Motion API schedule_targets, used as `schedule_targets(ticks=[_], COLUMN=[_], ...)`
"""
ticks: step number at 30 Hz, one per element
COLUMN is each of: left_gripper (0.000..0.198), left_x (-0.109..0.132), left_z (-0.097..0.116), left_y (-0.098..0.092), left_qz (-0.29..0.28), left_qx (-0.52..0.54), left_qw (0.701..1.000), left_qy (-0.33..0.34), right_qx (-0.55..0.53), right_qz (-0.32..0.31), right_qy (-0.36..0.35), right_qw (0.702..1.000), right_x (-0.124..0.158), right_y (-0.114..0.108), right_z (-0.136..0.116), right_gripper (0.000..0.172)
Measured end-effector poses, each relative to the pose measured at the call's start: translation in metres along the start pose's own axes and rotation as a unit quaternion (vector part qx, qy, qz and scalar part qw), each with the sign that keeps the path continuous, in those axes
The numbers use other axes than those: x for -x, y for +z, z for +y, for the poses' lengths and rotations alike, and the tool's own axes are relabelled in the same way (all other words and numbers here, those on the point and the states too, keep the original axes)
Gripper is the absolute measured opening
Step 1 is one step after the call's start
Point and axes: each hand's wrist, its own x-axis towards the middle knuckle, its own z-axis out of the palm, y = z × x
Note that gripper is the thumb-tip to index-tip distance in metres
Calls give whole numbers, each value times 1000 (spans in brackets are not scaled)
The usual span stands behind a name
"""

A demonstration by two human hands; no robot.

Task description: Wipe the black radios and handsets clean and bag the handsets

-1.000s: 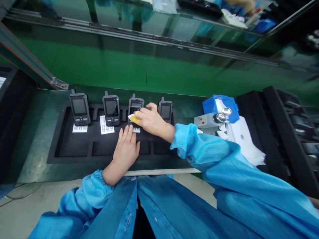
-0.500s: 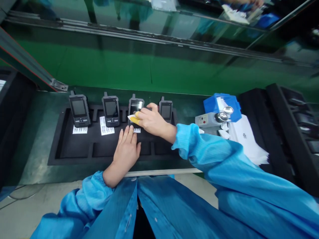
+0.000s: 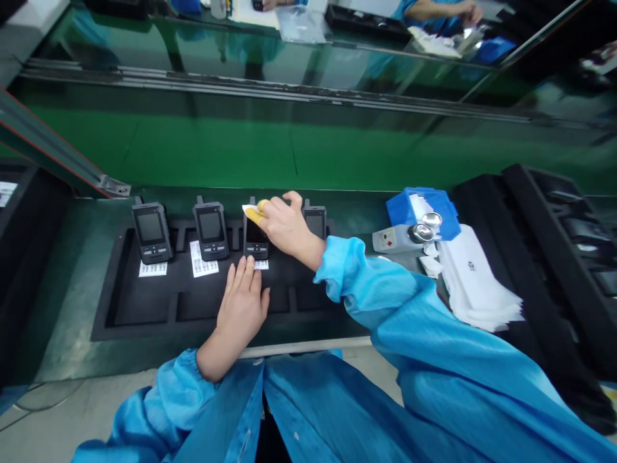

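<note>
My right hand (image 3: 286, 225), with yellow finger cots on two fingers, pinches a small white wipe (image 3: 249, 209) against the upper screen of the third handheld radio (image 3: 255, 243). My left hand (image 3: 242, 299) lies flat with fingers stretched out, its fingertips at that radio's lower edge. To the left stand two more dark handheld radios, the far-left radio (image 3: 152, 231) and the second radio (image 3: 211, 230). Behind my right hand, a further radio (image 3: 315, 220) is partly hidden. All rest along the black foam tray (image 3: 144, 331), with printed white labels (image 3: 202, 262) under some.
Right of the tray are a white bottle (image 3: 393, 239) with a metal top, a blue bin (image 3: 448, 222) and a stack of white sheets (image 3: 475, 276). Black foam trays (image 3: 530, 257) stand at far right. A green panel (image 3: 216, 141) runs behind; a co-worker's hands (image 3: 467, 11) show beyond.
My right hand has slid the wipe up from the radio's lower part to its upper screen. My left hand stays at the lower edge. The view has tilted slightly.
</note>
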Motion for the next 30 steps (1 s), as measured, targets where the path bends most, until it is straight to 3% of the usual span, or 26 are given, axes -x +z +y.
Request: schedule_targets(ticks=[5,11,14,18,21,27,30], left_gripper=[38,36,33,33,33,32,33], left_x=[0,1,2,3,2,1,1], left_z=[0,-4,-5,-5,-4,-4,-3], left_y=[0,1,-1,-3,-4,-4,-5], left_qz=[2,17,19,21,10,3,7], left_qx=[3,24,35,30,18,15,22], left_qw=[1000,999,999,999,1000,1000,1000], left_qy=[10,11,10,-1,2,1,5], right_qx=[-35,-71,-58,-41,-35,-36,-36], right_qz=[-8,-22,-23,-24,-47,-51,-33], right_qy=[51,-42,-46,18,44,-66,-35], right_qw=[998,996,997,999,997,996,998], right_x=[29,75,66,29,15,53,64], right_y=[5,0,-5,-5,-4,-6,-7], right_z=[7,-34,-30,-10,-12,-34,-22], right_gripper=[32,26,30,35,36,29,29])
